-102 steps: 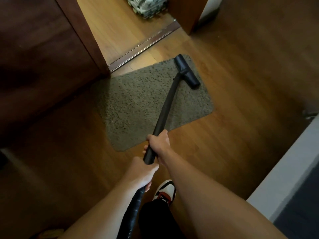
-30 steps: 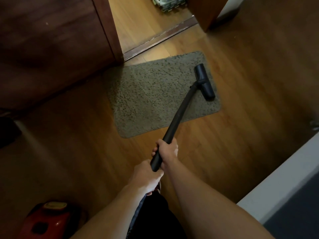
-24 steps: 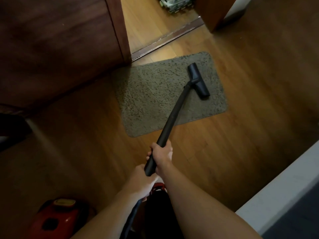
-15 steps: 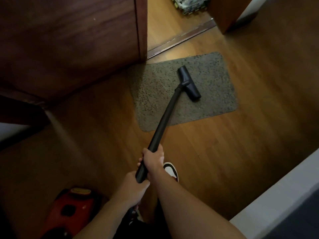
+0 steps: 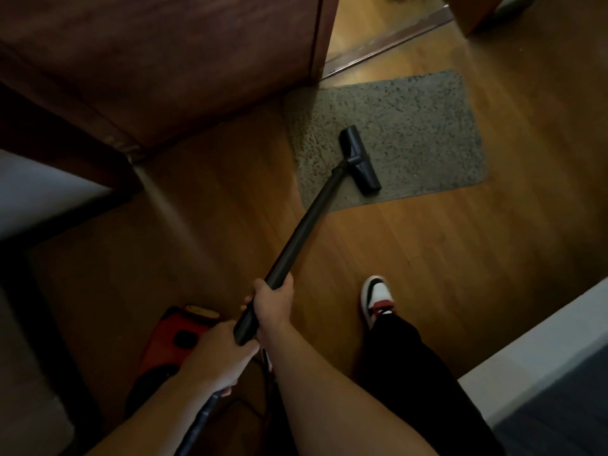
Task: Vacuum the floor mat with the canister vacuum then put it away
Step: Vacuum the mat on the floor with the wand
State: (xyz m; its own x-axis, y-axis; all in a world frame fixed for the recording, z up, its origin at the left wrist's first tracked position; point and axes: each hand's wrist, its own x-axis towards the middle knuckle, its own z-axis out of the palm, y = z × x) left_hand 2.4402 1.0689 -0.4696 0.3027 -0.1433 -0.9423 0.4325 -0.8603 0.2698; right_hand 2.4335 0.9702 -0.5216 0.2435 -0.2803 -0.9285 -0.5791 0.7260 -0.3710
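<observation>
Speckled grey-green floor mat (image 5: 411,126), lying flat

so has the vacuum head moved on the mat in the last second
Yes. The head has slid from the mat's right edge toward its left side, nearer the door.

A wooden floor (image 5: 427,245) fills most of the view. At the far left stands a dark wooden door (image 5: 164,60), with a metal threshold strip (image 5: 388,44) to its right. A white, black and red shoe (image 5: 376,299) rests on the floor near the right. A pale ledge (image 5: 533,350) runs along the near right corner.
</observation>
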